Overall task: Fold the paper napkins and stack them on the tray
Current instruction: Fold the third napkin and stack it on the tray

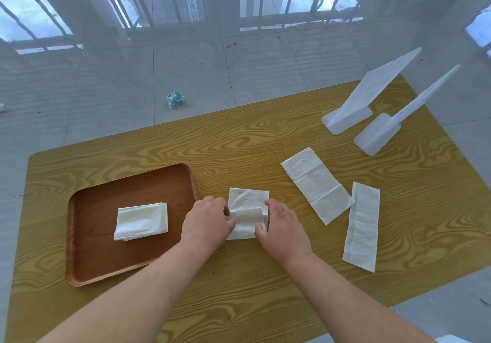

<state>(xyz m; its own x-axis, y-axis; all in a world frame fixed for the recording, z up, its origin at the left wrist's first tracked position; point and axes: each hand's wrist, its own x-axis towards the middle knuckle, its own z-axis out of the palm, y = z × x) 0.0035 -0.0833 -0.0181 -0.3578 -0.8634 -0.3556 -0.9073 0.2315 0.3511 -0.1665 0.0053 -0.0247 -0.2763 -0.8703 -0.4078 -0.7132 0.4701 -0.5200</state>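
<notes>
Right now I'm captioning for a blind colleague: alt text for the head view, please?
Both hands, left hand and right hand, fold a white napkin on a wooden table. A brown tray at left holds a folded stack; two unfolded napkins lie right.

Wooden table bears tray, napkins, stands.

Both bare forearms reach forward, the left hand and right hand close together, palms down, fingers curled and pinching inward toward each other.
</notes>
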